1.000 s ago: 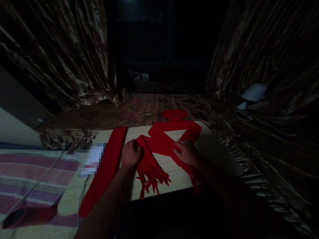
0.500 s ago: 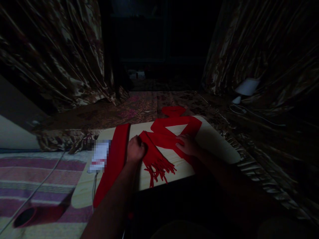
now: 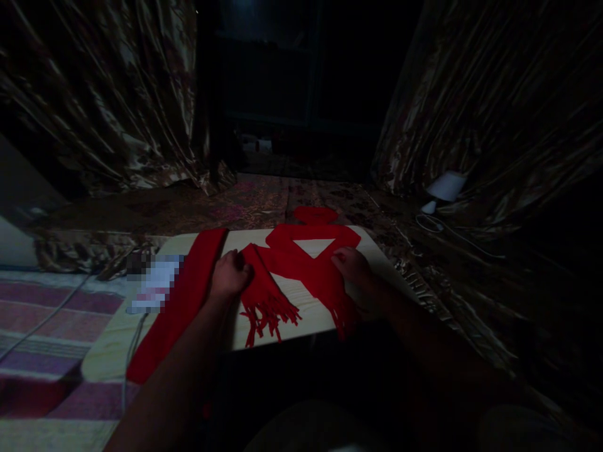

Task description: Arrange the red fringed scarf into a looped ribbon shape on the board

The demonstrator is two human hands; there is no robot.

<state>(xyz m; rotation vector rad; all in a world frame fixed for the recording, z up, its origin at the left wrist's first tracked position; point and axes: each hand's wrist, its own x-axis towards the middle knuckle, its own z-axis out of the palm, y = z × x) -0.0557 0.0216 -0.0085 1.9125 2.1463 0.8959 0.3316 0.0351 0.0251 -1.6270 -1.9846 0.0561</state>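
A red fringed scarf lies folded in a zigzag on a pale wooden board. My left hand is curled closed on the scarf's left band just above its fringed end. My right hand rests on the scarf's right band with its fingers bent over the cloth. A second strip of red cloth lies along the board to the left of my left hand.
A blurred white item sits on the board's left side, with a cable running toward me. Shiny patterned curtains hang on both sides. A white object with a cord lies at the right. A striped cloth covers the left.
The view has shifted, so the board now sits further left and lower. My right hand has slid up the scarf's right band; my left hand stays closed on the left band.
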